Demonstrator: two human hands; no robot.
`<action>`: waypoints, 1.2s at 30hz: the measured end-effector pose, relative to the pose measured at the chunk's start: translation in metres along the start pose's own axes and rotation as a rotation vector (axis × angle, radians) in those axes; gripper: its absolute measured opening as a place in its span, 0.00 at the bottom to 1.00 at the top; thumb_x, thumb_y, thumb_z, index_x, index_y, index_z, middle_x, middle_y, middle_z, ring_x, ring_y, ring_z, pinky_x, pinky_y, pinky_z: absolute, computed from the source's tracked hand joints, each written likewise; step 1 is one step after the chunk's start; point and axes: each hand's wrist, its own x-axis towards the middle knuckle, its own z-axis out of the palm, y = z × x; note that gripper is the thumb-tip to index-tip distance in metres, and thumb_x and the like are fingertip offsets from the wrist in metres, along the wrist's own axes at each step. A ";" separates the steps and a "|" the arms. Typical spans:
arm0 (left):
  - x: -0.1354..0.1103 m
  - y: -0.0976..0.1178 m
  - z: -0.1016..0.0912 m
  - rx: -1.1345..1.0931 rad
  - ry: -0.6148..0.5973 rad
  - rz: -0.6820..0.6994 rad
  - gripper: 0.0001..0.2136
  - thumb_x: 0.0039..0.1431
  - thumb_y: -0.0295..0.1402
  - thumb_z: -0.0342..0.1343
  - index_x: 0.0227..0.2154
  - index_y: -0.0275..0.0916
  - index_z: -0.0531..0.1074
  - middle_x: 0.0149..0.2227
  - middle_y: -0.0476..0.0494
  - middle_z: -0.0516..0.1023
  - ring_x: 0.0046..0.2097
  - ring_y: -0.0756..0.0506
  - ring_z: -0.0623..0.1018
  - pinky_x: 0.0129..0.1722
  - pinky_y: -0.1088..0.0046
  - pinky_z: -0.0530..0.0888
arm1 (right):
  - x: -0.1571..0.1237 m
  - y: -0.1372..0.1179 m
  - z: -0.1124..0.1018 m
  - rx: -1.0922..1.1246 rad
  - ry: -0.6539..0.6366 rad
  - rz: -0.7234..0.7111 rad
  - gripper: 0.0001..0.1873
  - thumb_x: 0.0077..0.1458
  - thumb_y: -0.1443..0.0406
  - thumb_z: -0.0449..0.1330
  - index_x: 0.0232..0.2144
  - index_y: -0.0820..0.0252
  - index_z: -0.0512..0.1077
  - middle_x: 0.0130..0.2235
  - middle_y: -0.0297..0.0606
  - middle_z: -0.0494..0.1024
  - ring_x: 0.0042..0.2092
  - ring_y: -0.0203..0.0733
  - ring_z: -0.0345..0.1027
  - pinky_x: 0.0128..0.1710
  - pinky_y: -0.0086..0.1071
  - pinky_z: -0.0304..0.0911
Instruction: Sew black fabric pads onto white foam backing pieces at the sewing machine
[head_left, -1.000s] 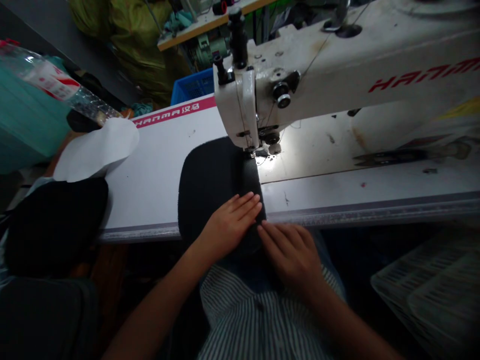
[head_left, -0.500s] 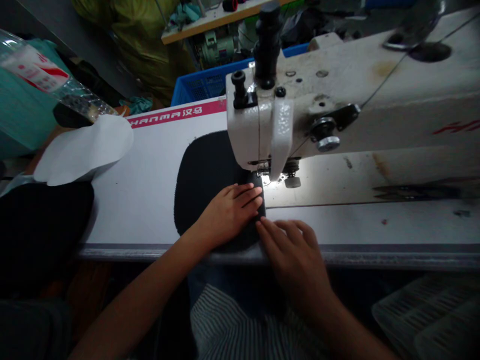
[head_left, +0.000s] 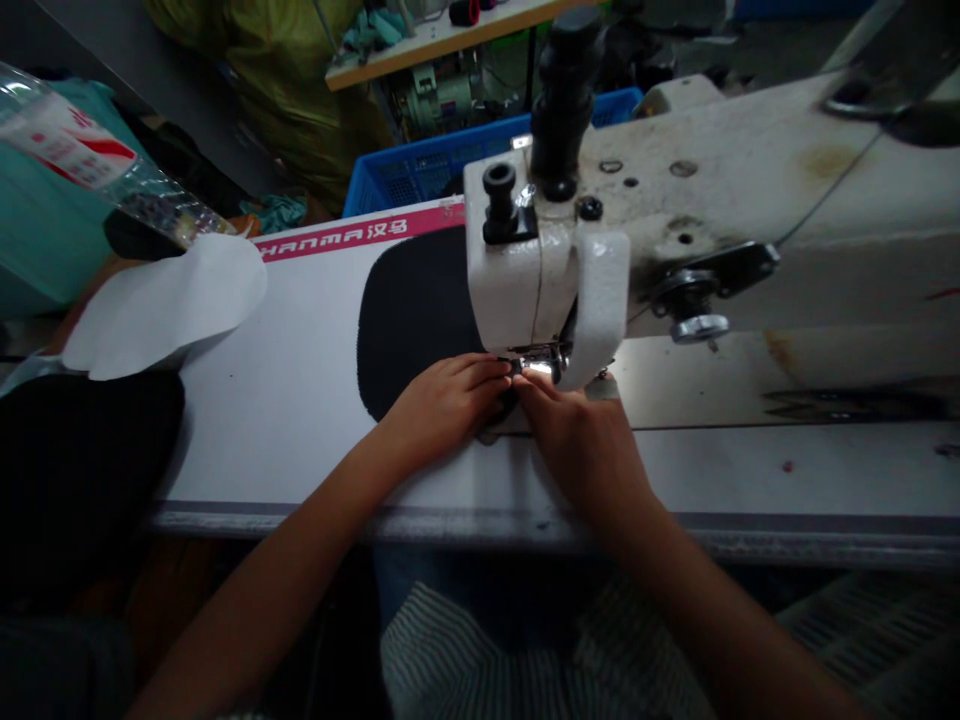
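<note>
A dark, rounded fabric piece [head_left: 409, 315] lies flat on the white sewing machine bed [head_left: 300, 380], running under the machine head [head_left: 547, 270]. My left hand [head_left: 442, 405] rests flat on the near edge of the fabric, fingers stretched toward the presser foot [head_left: 536, 355]. My right hand [head_left: 574, 430] lies beside it, fingertips pressed on the fabric's corner right at the foot. The needle area is lit by a small lamp and partly hidden by the head.
A white cut piece [head_left: 161, 305] and a dark stack [head_left: 82, 460] lie at the left. A plastic bottle [head_left: 97, 165] leans over them. A blue crate [head_left: 427, 165] stands behind the bed. Scissors [head_left: 847, 405] lie at the right.
The dark fabric has slid away from me under the machine head. Both hands followed it forward to the presser foot. My view has moved closer to the machine.
</note>
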 end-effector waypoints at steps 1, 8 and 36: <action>-0.001 0.000 -0.001 -0.001 -0.002 0.011 0.15 0.72 0.36 0.55 0.55 0.34 0.74 0.58 0.34 0.78 0.62 0.38 0.75 0.60 0.54 0.76 | 0.001 0.001 0.001 0.008 -0.002 0.011 0.17 0.69 0.70 0.49 0.48 0.58 0.77 0.43 0.42 0.83 0.37 0.47 0.70 0.43 0.44 0.59; -0.026 0.008 -0.006 0.197 0.015 0.134 0.14 0.71 0.28 0.55 0.56 0.35 0.72 0.54 0.35 0.80 0.57 0.40 0.78 0.53 0.59 0.78 | -0.016 0.018 0.011 0.073 0.004 -0.013 0.18 0.67 0.71 0.54 0.54 0.55 0.76 0.50 0.44 0.81 0.45 0.48 0.71 0.42 0.42 0.61; 0.046 0.068 -0.003 0.341 -0.209 -0.374 0.08 0.68 0.21 0.53 0.40 0.32 0.78 0.37 0.38 0.82 0.40 0.43 0.82 0.34 0.72 0.76 | -0.015 0.026 0.011 0.163 0.072 0.057 0.17 0.70 0.65 0.51 0.45 0.59 0.80 0.42 0.49 0.76 0.45 0.51 0.66 0.44 0.44 0.60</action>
